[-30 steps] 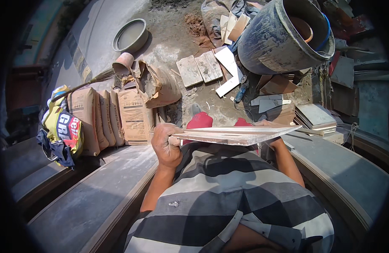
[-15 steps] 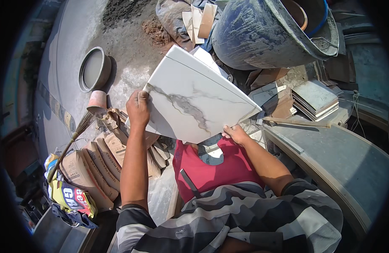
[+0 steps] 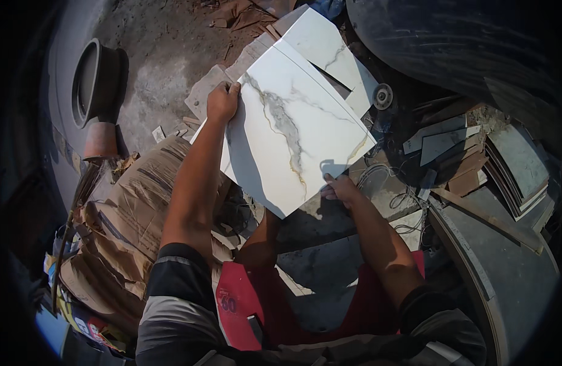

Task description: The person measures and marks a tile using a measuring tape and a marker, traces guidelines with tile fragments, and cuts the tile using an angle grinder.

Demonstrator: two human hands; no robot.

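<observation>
Between my hands is a large white tile (image 3: 281, 122) with grey and gold veining and a line along its far edge, held tilted in front of my knees. My left hand (image 3: 223, 101) is closed on its left edge, thumb on the face. At the near right edge my right hand (image 3: 340, 189) grips it, thumb on top and fingers curled underneath. Beyond it lie other white veined tile pieces (image 3: 320, 46), partly covered by the held tile. An angle grinder's round disc (image 3: 383, 96) shows just right of those pieces.
Paper sacks (image 3: 153, 195) are piled at my left, near a broom (image 3: 71, 244), a terracotta pot (image 3: 100, 141) and a round basin (image 3: 86, 85). A big dark tub (image 3: 451, 49) stands far right. Stacked tiles (image 3: 519, 165), a wooden strip (image 3: 488, 219) and coiled cable (image 3: 378, 177) lie right.
The tile has shifted slightly in view, still in both hands. My view has moved closer and lower; my legs, the grinder disc and more loose tile pieces now show.
</observation>
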